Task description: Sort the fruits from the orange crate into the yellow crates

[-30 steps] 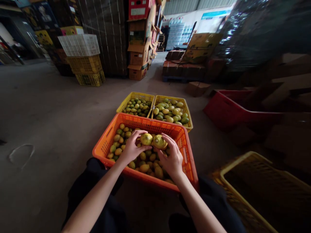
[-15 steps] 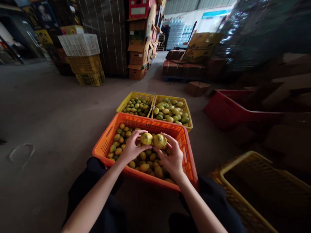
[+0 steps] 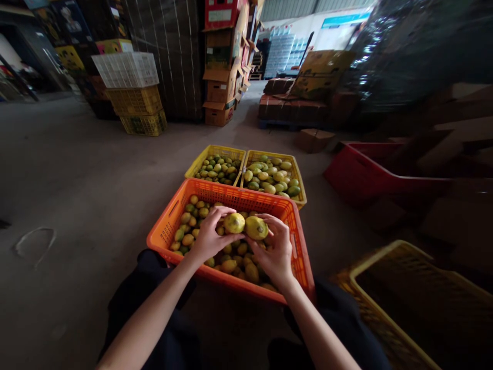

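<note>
Over the orange crate [image 3: 169, 246], my left hand [image 3: 211, 234] is closed round a yellow lemon [image 3: 234, 223], thumb below and fingers above. My right hand [image 3: 276, 249] grips another lemon [image 3: 256, 227], greenish yellow, with its dark end turned toward me. The two lemons are side by side, very close together; I cannot tell if they touch. Beneath my hands, many yellow and green lemons [image 3: 229, 266] lie in the crate, partly hidden by my hands and wrists.
Beyond the orange crate stand two yellow crates, a left one [image 3: 196, 163] and a right one [image 3: 302, 192], both holding green and yellow lemons. A yellow crate [image 3: 379, 252] is at lower right, a red bin [image 3: 346, 172] behind it. Stacked crates [image 3: 140, 100] and cartons [image 3: 219, 92] stand farther back.
The lemon in my right hand has turned, its end now facing more to the right. The left lemon has also rotated slightly. Both hands stay nearly in place.
</note>
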Demonstrator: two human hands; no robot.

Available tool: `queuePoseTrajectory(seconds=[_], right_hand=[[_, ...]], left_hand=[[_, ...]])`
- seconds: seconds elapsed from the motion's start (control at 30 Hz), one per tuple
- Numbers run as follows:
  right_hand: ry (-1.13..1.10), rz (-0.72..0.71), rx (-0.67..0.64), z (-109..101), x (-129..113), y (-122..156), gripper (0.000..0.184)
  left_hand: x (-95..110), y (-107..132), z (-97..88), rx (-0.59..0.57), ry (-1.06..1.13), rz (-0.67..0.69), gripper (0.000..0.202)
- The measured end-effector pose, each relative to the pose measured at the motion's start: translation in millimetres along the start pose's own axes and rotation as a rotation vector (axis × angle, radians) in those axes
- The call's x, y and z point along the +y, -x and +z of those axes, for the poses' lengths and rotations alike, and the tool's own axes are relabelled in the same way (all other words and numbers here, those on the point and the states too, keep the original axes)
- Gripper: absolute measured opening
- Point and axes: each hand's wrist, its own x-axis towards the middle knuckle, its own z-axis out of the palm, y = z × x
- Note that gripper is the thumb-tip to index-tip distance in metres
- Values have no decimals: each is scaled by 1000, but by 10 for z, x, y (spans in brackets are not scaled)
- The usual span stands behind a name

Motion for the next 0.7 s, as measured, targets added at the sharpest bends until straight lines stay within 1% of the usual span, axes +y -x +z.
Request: queuePoseTrajectory(seconds=[0.07, 0.13, 0.2, 0.27, 0.33, 0.43, 0.57, 0.7], right_hand=[[-105, 212, -46, -26, -87, -25, 53], [-238, 493, -134, -56, -156, -55, 51], [-360, 734, -185, -74, -178, -83, 47], [-444, 880, -169, -74, -148, -104, 44], [-496, 953, -120, -60, -94, -119, 41], [-528, 1015, -70, -41, -31, -132, 35], [-575, 1050, -70, -32, -12, -131, 36], [-594, 1062, -50, -23, 1, -120, 36]], left_hand=[[-32, -4, 6, 24, 86, -187, 36], [-74, -12, 12, 13, 229, -425, 33], [-109, -17, 24, -45, 370, -640, 38], [-129, -19, 47, -110, 447, -778, 41], [-140, -19, 78, -138, 465, -849, 41], [-158, -21, 125, -134, 493, -941, 43], [-184, -37, 146, -93, 587, -1010, 40], [-139, -73, 110, -29, 743, -1079, 38]])
